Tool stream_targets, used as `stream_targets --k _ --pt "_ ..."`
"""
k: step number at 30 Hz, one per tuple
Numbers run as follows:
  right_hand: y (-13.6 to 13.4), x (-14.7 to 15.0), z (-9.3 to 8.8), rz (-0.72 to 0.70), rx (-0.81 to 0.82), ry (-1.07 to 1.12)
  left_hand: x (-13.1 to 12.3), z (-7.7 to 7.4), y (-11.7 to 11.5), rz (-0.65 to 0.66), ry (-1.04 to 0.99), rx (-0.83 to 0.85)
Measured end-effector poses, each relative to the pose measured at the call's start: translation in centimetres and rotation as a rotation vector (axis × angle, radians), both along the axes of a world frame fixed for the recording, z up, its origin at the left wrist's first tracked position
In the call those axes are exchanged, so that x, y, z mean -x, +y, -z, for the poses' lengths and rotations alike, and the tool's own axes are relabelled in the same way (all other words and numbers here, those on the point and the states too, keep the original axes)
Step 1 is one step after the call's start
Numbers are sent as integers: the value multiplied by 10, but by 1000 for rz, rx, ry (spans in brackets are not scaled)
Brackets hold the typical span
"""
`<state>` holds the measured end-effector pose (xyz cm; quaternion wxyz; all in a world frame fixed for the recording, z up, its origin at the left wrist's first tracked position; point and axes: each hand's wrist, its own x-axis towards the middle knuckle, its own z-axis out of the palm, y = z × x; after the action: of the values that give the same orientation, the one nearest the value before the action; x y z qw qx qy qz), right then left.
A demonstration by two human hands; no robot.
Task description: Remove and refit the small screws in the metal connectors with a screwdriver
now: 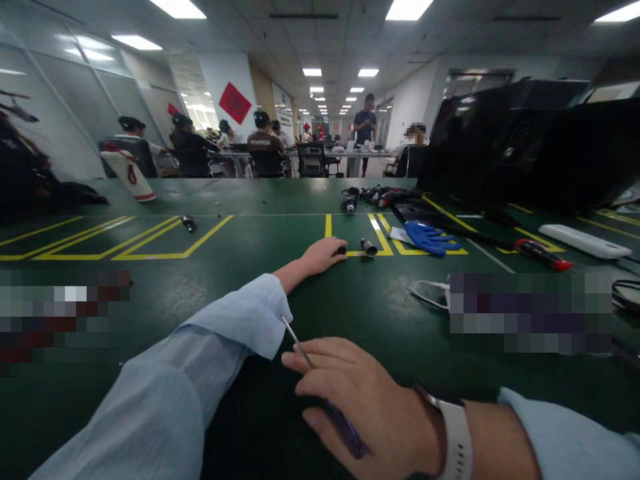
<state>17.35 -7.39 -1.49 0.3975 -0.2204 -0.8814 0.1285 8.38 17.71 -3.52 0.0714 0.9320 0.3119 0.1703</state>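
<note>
My left hand [323, 257] is stretched forward over the green table, its fingers closed around a small dark cylindrical part [341, 251]. Just right of it, a similar black-and-silver cylindrical part [369, 247] lies by the yellow tape. My right hand [363, 400], with a watch on the wrist, is close to me and grips a screwdriver [345, 427]. The screwdriver has a dark purple see-through handle, and its thin metal shaft points up and left, toward my left sleeve. Another dark cylindrical part [188, 223] rests farther left.
A blue glove [431, 238], a red-and-black handled tool [543, 254] and a white power strip [584, 241] lie to the right. Black cables and parts [375, 195] are at the back, near large monitors [525, 140]. A white bottle [129, 173] stands back left. People sit beyond.
</note>
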Motion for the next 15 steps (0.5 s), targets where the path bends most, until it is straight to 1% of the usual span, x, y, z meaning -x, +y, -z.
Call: stream_targets --k 3,5,8,10,12,15 --pt "0 -2 -1 34 -36 34 9 -1 -20 -22 -65 -19" --pt "1 -5 -3 60 -49 63 15 -2 -41 -21 -117 -26" --pt "3 -12 -3 118 -32 141 29 -1 -76 16 -152 -20" --pt "7 -16 -2 180 29 204 40 -1 -101 69 -154 11" --pt "11 -20 2 254 134 254 51 -3 -123 82 -142 58" --pt "21 -26 8 364 289 292 63 -9 -150 27 -33 121"
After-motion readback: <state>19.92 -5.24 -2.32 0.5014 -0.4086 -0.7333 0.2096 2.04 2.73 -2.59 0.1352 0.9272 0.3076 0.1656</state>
